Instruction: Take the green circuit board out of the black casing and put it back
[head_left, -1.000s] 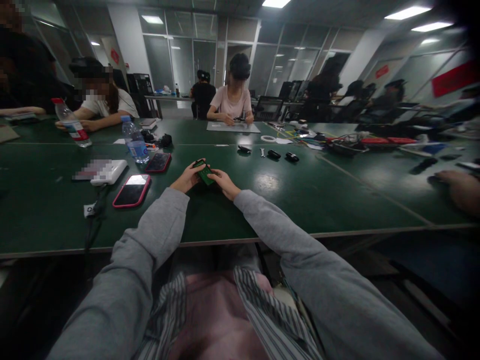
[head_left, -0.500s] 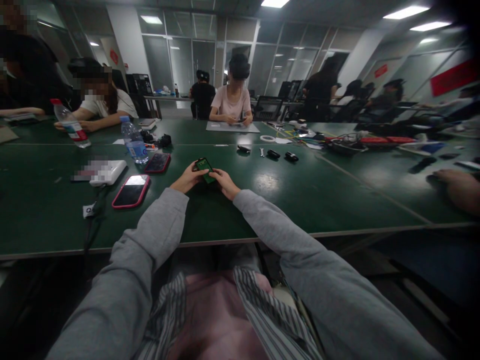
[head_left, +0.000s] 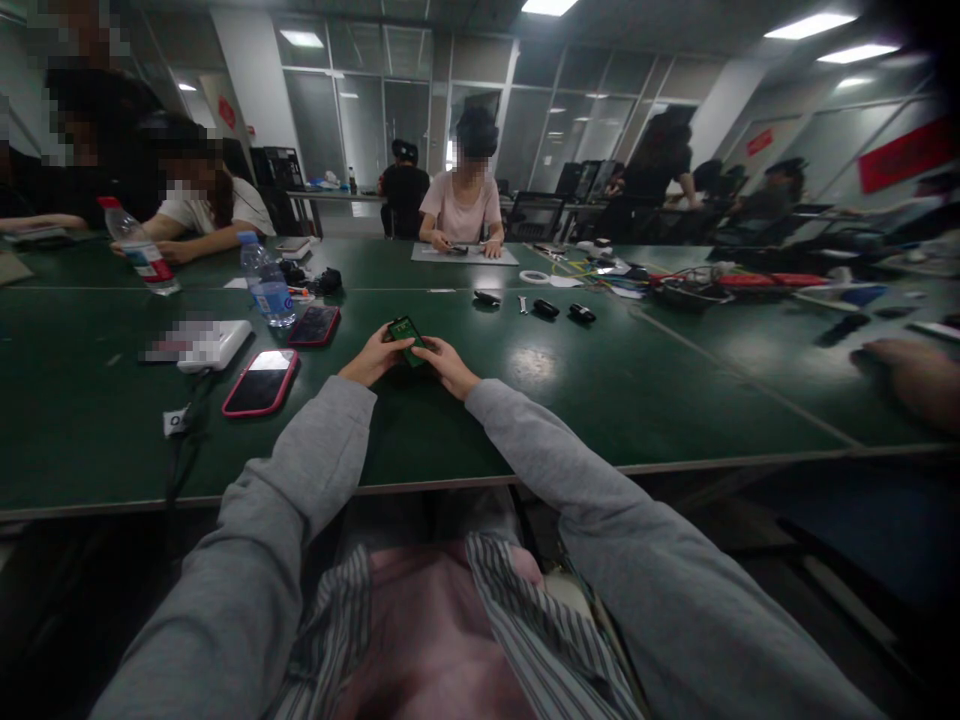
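Between my hands, just above the green table (head_left: 570, 400), is a small flat black-edged rectangle with a green face (head_left: 405, 330); its exact kind is too small to make out. My left hand (head_left: 375, 357) grips its left side, thumb lying across the face. On the lower right, my right hand (head_left: 448, 366) closes on it with the thumb at the face's edge. The fingers beneath are hidden. It is tilted, its far end pointing up and left.
Left of my hands lie a pink-edged phone (head_left: 262, 383), a second phone (head_left: 315, 326), a white box (head_left: 217, 346) with a cable, and a blue-capped bottle (head_left: 268, 285). Small black items (head_left: 546, 309) and a wrench (head_left: 523, 305) lie ahead. A person (head_left: 461, 205) sits opposite.
My hands stay nearly in place, with my right thumb shifted slightly left on the green face. Across the table, the person's hands have moved apart. People in the background have shifted.
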